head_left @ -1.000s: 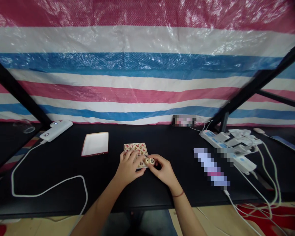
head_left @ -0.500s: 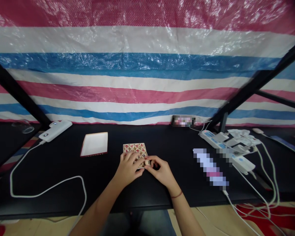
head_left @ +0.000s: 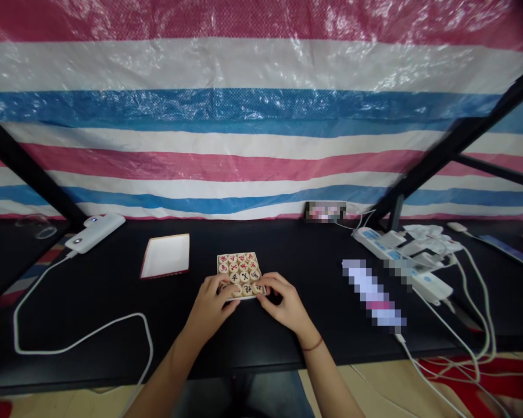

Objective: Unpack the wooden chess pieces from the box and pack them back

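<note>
A shallow white box on the black table holds rows of round wooden Chinese chess pieces, red-lettered at the back and black-lettered toward me. My left hand rests over its near left corner, fingers apart and touching pieces, thumb by the front edge; a few pieces there are partly covered. At the near right corner, my right hand has thumb and fingers closed about a Chinese chess piece that sits level with its row.
The box lid lies inside-up at the left. Behind it is a white device with a cable. On the right are a power strip with plugs, a blurred-out phone-like item and another at the back. Striped sheeting hangs behind.
My left hand has drawn back leftward and toward me, uncovering the middle rows. The piece at my right fingertips, tilted before, now lies flat in the corner of the box.
</note>
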Demonstrator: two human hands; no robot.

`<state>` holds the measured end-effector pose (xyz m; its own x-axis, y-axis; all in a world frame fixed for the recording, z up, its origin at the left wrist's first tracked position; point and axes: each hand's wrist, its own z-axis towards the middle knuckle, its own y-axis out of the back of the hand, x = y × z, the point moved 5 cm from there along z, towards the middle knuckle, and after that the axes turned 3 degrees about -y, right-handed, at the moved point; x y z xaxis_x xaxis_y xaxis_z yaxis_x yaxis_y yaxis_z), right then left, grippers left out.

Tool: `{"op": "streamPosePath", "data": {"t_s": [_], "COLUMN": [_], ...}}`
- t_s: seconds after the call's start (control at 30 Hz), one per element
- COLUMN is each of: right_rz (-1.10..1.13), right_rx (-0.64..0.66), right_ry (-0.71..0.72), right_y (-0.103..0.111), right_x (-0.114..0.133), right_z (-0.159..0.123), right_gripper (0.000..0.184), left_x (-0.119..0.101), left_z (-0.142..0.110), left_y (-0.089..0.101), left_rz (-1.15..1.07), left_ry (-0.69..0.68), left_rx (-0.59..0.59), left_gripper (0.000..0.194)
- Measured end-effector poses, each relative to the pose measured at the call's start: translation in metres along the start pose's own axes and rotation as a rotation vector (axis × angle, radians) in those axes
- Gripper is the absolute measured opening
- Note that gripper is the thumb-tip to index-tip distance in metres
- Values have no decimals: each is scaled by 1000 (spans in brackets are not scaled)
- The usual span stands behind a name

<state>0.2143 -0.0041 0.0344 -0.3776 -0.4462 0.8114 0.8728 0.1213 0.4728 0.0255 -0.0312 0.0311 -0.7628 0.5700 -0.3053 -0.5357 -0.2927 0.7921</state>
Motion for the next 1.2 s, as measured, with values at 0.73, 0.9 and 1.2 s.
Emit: {"op": "streamPosePath", "data": {"t_s": [0.73,0.9,1.2], "right_rz": [-63,-69,-117], "right_rx": [-26,-100,-331], "right_ry": [-24,-44,-14], "right_y": [-3,1,10], "right_x": [-3,-7,3], "right_z": [0,-1,-2], "right_gripper": [21,25,15], "left_x": [19,63,48], "left_z": [4,-12,-11], "left_y": [11,33,61], "left_rz": [64,402,-95], "left_ry": [129,447,555], "left_rx": [-102,-191,-354], "left_gripper": [30,36,26]}}
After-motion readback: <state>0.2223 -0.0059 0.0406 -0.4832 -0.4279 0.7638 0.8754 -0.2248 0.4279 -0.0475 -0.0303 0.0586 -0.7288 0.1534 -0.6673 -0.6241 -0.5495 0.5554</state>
